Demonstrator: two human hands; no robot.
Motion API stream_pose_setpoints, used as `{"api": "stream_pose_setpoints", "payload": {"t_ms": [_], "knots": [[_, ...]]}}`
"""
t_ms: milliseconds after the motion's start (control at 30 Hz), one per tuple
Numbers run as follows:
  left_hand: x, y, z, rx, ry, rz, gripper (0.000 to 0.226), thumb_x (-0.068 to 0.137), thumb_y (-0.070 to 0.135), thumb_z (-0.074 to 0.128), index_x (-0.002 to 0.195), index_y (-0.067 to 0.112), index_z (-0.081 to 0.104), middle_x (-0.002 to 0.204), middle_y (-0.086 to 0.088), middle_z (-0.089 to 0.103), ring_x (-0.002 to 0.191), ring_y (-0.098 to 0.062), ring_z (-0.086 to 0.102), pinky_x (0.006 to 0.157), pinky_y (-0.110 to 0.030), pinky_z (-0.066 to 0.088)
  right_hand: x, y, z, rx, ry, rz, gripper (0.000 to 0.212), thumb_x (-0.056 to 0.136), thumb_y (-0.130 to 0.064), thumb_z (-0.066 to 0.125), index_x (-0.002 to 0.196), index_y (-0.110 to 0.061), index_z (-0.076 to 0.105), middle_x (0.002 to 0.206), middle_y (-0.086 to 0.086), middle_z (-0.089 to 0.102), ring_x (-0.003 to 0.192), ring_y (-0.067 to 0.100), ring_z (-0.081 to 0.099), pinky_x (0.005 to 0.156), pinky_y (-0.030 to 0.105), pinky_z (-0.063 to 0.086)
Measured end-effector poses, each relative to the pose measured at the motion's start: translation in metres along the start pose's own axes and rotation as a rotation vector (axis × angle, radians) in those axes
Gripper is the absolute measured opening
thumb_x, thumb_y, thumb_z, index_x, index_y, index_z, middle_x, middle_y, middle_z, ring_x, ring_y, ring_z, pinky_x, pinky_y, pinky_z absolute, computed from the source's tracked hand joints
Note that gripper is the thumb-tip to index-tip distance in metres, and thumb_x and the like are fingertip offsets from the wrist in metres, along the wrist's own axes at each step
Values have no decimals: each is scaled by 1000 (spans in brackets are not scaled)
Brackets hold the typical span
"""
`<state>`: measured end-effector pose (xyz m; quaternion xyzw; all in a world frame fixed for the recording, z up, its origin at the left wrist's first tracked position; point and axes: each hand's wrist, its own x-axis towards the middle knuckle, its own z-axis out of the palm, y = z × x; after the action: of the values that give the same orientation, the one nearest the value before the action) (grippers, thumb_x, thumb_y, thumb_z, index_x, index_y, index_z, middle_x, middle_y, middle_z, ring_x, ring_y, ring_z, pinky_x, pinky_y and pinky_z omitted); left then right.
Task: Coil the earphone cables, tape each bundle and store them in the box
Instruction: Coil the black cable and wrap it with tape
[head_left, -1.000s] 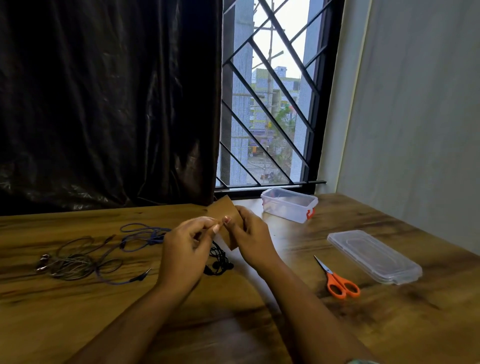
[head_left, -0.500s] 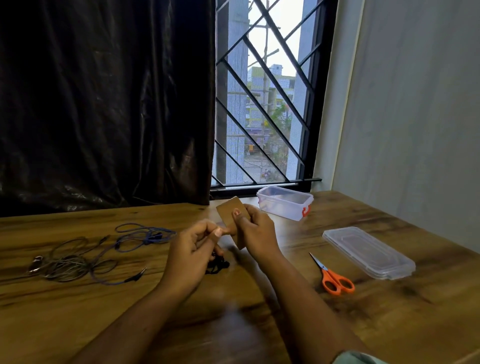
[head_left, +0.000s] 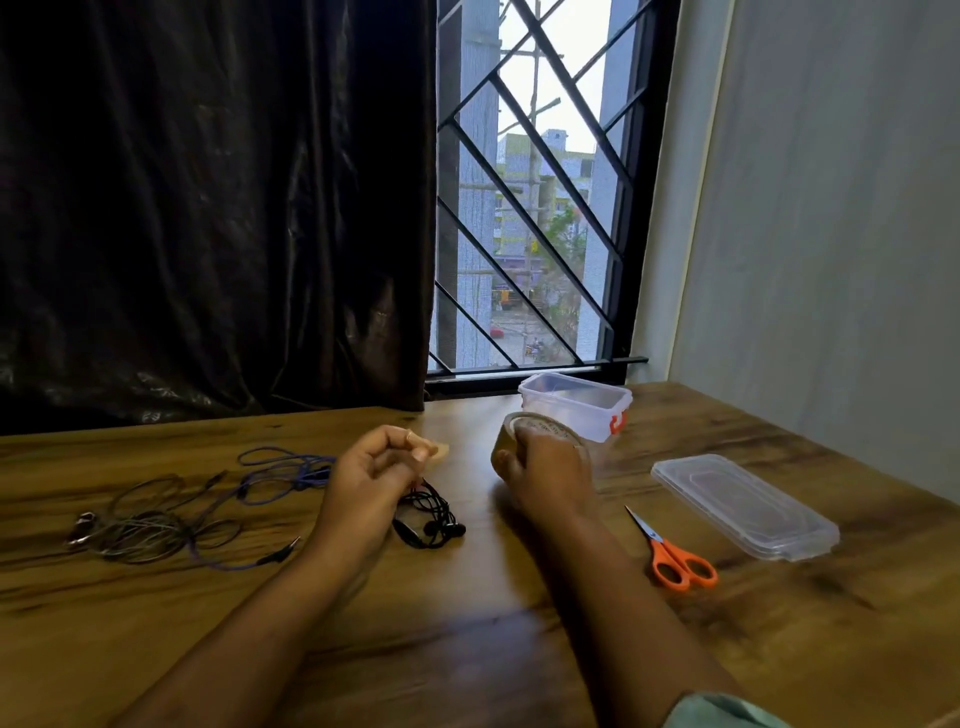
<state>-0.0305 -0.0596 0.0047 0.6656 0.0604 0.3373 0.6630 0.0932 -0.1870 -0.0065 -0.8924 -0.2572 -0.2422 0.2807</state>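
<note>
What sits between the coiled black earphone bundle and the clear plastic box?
The right hand, gripping the brown tape roll, sits between the black earphone bundle and the clear plastic box. Box is open, lid lies aside.

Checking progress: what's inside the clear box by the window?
Nothing shows through the clear box; it looks empty. Its near left corner is hidden behind the tape roll that the right hand grips.
</note>
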Motion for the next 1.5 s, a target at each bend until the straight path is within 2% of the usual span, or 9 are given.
{"api": "stream_pose_setpoints", "payload": {"t_ms": [100,333,433,600,700,800,1000,1333,1500], "knots": [[1,0,-2,6,13,-10,12,84,-5,60,81,7,60,91,-10,68,86,-14,63,79,-21,51,-1,-1,2,-127,-65,-27,9,87,-28,53,88,-22,60,99,5,69,98,26,61,88,34,37],[2,-3,-1,-16,-17,-30,21,77,-15,63,84,2,54,91,-15,64,82,-13,65,76,-18,54,0,-7,3,-157,-66,-1,37,86,-35,61,121,-23,57,126,1,57,114,25,53,98,37,35],[3,-5,-5,13,-7,-28,26,75,-18,63,87,3,52,92,-13,63,79,-13,65,73,-19,55,-2,-26,-4,263,-16,22,31,90,-32,61,119,-23,60,111,-3,60,101,16,57,87,32,44],[2,-9,-7,67,-12,-11,28,74,-16,65,89,5,52,88,-4,68,73,-12,69,64,-24,58,-15,-54,-4,866,-297,-45,18,89,-19,66,106,-13,64,75,-6,61,60,-6,56,59,10,44],[2,-10,-7,53,-42,2,30,75,-18,62,95,0,50,71,10,70,66,-3,68,58,-17,55,-17,-54,-1,881,-343,-49,18,86,-12,68,103,-14,66,74,-7,61,65,-1,59,64,15,50],[2,-14,-8,62,-40,-42,35,74,-16,66,98,5,51,67,-2,71,69,-16,69,64,-28,57,-14,-49,4,833,-292,-43,14,86,-4,66,96,-14,68,78,-4,64,73,7,62,68,18,52],[2,-20,-6,122,-4,-18,41,79,-9,65,87,31,64,103,-12,66,88,-23,69,80,-48,57,-11,-42,4,782,-245,-41,10,85,-5,67,92,-12,71,80,-3,66,70,1,59,66,10,49],[-3,-17,3,232,112,68,15,82,13,69,96,19,71,89,2,70,85,-14,65,76,-33,56,-9,-25,3,748,-222,-21,10,81,-29,68,74,-35,65,94,2,64,77,17,56,69,29,45],[-11,-17,13,271,30,79,23,84,13,68,97,31,69,83,8,71,68,-6,60,69,-31,54,-17,-9,-5,734,-176,-48,27,90,-7,60,81,-32,63,71,-11,57,67,0,51,62,12,38]]}}
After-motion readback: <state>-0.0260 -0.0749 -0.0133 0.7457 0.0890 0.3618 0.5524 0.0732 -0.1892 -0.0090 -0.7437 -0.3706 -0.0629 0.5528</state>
